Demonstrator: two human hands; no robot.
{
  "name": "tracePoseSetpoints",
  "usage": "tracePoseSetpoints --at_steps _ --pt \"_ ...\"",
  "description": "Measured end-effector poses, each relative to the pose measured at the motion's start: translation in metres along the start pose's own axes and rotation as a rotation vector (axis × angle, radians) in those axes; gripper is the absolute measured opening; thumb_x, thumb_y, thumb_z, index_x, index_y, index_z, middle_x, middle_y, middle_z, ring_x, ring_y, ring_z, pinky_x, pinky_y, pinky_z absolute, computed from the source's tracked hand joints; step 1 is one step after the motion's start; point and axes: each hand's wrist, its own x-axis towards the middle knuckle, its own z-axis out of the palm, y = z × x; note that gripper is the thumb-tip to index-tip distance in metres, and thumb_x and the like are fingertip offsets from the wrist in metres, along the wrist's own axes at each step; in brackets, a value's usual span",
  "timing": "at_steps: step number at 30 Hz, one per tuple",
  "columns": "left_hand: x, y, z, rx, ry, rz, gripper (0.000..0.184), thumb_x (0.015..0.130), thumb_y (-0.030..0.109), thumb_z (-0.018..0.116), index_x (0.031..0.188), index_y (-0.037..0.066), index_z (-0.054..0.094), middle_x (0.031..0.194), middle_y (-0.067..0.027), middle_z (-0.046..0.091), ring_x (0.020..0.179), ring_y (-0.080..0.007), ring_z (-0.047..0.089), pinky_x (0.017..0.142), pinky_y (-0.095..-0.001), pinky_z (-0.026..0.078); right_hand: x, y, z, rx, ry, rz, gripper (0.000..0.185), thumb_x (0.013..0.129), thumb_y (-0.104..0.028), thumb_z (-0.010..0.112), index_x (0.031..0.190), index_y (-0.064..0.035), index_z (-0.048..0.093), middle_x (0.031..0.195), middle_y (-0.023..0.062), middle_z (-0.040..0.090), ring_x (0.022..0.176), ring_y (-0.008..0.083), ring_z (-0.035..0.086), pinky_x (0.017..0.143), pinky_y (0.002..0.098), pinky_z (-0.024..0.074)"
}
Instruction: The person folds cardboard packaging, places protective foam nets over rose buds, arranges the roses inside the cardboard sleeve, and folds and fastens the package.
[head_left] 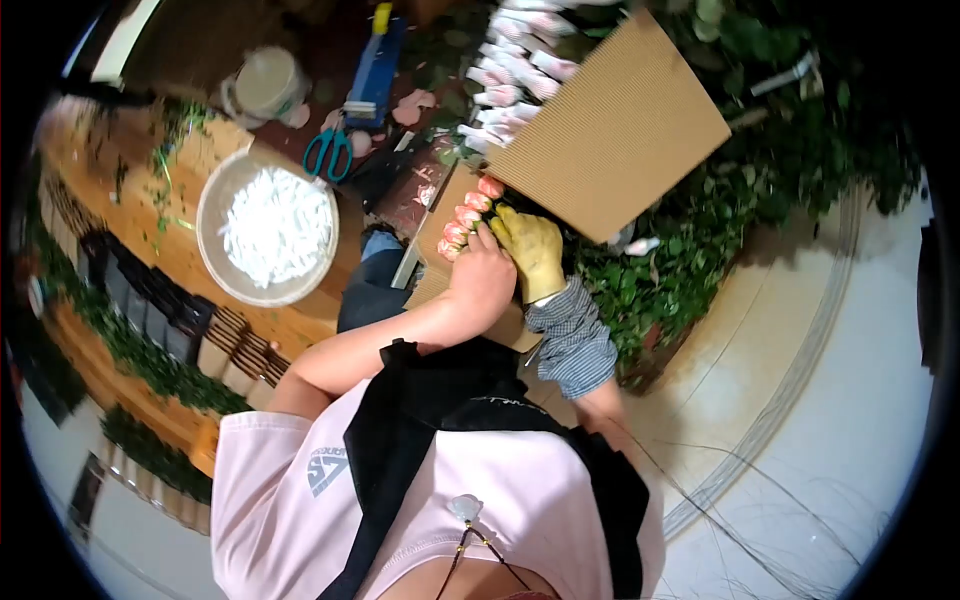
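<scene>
A small row of coral-pink roses point(466, 219) lies between my hands, against a corrugated cardboard sheet point(432, 283). My left hand point(485, 281) is bare, and its bent fingers close on the nearer rose heads. Beside it, my right hand point(532, 250), in a yellow glove with a checked sleeve, is closed at the other side of the bunch, its fingertips against the blooms. The stems are mostly hidden by my hands. Just beyond the roses, a larger corrugated cardboard sheet point(612, 125) stands tilted next to several white-wrapped flower heads point(515, 70).
A round tub point(207, 235) of small white pieces stands at left. Teal-handled scissors point(328, 155), a blue tool point(375, 75) and a white mug point(270, 83) lie beyond it. Leafy green stems point(680, 270) heap up on the right. Dark racks point(165, 300) stand far left.
</scene>
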Motion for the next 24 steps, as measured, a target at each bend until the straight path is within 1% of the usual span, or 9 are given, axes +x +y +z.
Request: tracePoseSetpoints --at_steps 1,3,6,11,15,17,22,23,24 --pt "0.004 0.004 0.001 -0.018 0.011 -0.037 0.03 0.09 0.02 0.058 0.101 -0.005 0.068 0.124 -0.0335 0.06 0.1 -0.0379 0.066 0.066 -0.0398 0.059 0.003 0.0 -0.001 -0.006 -0.014 -0.04 0.019 0.092 -0.032 0.062 0.092 -0.0132 0.065 0.064 0.0075 0.065 0.061 0.0283 0.065 0.057 0.042 0.052" --pt "0.01 0.002 -0.017 0.075 -0.41 0.05 0.037 0.09 0.018 0.054 0.113 -0.008 0.066 0.132 -0.0415 0.05 0.107 -0.0444 0.062 0.071 -0.0403 0.059 0.012 -0.005 -0.006 -0.012 -0.072 -0.037 0.019 0.092 -0.031 0.063 0.096 -0.0125 0.066 0.067 0.0089 0.066 0.062 0.0294 0.065 0.057 0.0424 0.0517" --pt "0.008 0.004 0.002 -0.074 -0.333 -0.044 0.039 0.091 0.017 0.051 0.115 -0.01 0.063 0.132 -0.0448 0.048 0.112 -0.0489 0.059 0.073 -0.0407 0.059 0.013 -0.014 -0.013 -0.015 -0.154 0.015 0.021 0.091 -0.029 0.065 0.102 -0.0116 0.069 0.071 0.0109 0.068 0.063 0.0312 0.065 0.058 0.0432 0.0512" --pt "0.003 0.011 0.017 -0.094 -0.206 -0.121 0.037 0.09 0.017 0.051 0.11 -0.011 0.062 0.134 -0.0454 0.046 0.105 -0.0456 0.061 0.071 -0.0398 0.058 0.009 -0.01 -0.013 0.156 -0.16 0.059 0.03 0.091 -0.027 0.066 0.115 -0.0097 0.069 0.081 0.014 0.069 0.073 0.0309 0.066 0.062 0.0424 0.0513" --pt "0.001 0.013 0.014 -0.093 -0.193 -0.123 0.035 0.09 0.017 0.051 0.108 -0.01 0.062 0.135 -0.0455 0.045 0.101 -0.0423 0.061 0.07 -0.039 0.057 0.004 -0.005 -0.005 0.255 -0.109 0.071 0.031 0.09 -0.025 0.068 0.117 -0.0101 0.068 0.079 0.013 0.069 0.072 0.031 0.067 0.063 0.0412 0.0524" --pt "0.002 0.011 0.017 -0.084 -0.179 -0.132 0.035 0.09 0.017 0.051 0.108 -0.01 0.062 0.135 -0.0457 0.044 0.101 -0.0423 0.061 0.071 -0.0386 0.057 0.004 -0.002 -0.003 0.264 -0.217 0.073 0.033 0.09 -0.023 0.068 0.119 -0.0095 0.067 0.079 0.0121 0.069 0.073 0.0307 0.067 0.063 0.0407 0.0534" --pt "0.003 0.007 0.032 -0.021 0.129 -0.067 0.036 0.09 0.018 0.05 0.108 -0.011 0.065 0.138 -0.0452 0.041 0.101 -0.0419 0.06 0.077 -0.0425 0.055 0.006 -0.005 -0.007 0.139 -0.259 0.046 0.03 0.09 -0.028 0.065 0.114 -0.009 0.065 0.081 0.0136 0.069 0.073 0.0339 0.067 0.062 0.0444 0.0523" --pt "0.003 0.006 0.028 -0.021 0.13 -0.069 0.036 0.09 0.018 0.05 0.108 -0.011 0.065 0.138 -0.0452 0.041 0.101 -0.0419 0.06 0.077 -0.0425 0.055 0.008 -0.007 -0.01 0.131 -0.283 0.074 0.032 0.09 -0.028 0.066 0.115 -0.0088 0.065 0.082 0.0139 0.069 0.075 0.0343 0.067 0.064 0.0446 0.0527" --pt "0.004 0.006 0.023 -0.084 0.013 -0.086 0.036 0.091 0.018 0.05 0.108 -0.01 0.066 0.139 -0.0444 0.041 0.101 -0.0417 0.061 0.079 -0.0436 0.054 0.008 -0.007 -0.011 0.13 -0.282 0.068 0.032 0.09 -0.028 0.066 0.115 -0.0088 0.065 0.082 0.0139 0.069 0.075 0.0343 0.067 0.064 0.0446 0.0527"
